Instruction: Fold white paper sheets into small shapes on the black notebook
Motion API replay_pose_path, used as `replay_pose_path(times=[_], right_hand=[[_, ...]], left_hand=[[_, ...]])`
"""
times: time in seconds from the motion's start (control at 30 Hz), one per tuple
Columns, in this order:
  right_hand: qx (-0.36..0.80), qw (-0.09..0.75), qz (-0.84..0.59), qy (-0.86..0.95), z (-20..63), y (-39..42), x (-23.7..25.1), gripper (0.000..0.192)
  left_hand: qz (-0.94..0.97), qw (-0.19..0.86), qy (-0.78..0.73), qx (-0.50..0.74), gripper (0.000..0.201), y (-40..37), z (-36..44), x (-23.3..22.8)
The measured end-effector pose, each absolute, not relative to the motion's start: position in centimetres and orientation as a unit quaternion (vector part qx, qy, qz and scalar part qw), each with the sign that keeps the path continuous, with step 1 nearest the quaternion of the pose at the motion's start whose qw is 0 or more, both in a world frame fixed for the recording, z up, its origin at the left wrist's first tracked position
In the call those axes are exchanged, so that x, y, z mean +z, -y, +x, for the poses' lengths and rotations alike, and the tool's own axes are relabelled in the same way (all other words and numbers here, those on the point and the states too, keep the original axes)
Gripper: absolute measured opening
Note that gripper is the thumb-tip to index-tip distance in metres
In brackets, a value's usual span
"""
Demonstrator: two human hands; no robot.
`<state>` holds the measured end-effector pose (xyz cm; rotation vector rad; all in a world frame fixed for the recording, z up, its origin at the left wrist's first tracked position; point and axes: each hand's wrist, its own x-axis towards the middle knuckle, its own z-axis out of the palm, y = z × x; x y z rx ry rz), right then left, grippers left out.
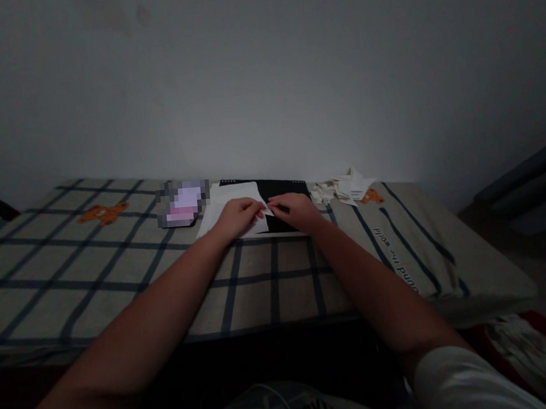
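Carefully, my left hand (pixel 244 213) and right hand (pixel 296 209) pinch white paper (pixel 238 191).
Near the far edge of the checked tablecloth (pixel 115 245), close-set pinches should steady it.

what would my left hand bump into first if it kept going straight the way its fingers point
Most likely the right hand, whose fingertips face it, aside from the white paper at their fingers; the exact gap is unclear.
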<state>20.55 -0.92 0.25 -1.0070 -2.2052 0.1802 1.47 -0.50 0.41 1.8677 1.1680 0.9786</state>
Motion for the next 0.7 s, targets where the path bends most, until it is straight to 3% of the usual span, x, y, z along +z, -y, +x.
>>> replay_pose_path(times=[0.13, 0.3, 0.53, 0.7], right_hand=[[-0.004, 0.368, -0.511, 0.777, 23.3, 0.1, 1.1, 0.019], [-0.054, 0.3, -0.685, 0.662, 27.5, -1.1, 1.0, 0.017], [-0.133, 0.197, -0.729, 0.642, 27.3, -1.4, -0.3, 0.016], [-0.182, 0.19, -0.693, 0.671, 25.6, 0.1, 0.6, 0.026]], left_hand=[[0.806, 0.21, -0.427, 0.353, 0.032, 0.4, 1.1, 0.3], [0.851, 0.159, -0.391, 0.313, 0.033, 0.5, 0.9, 0.4], [0.887, 0.101, -0.352, 0.283, 0.033, 1.1, 0.9, 0.9], [0.895, 0.015, -0.355, 0.27, 0.032, 1.6, 0.5, 0.9]])
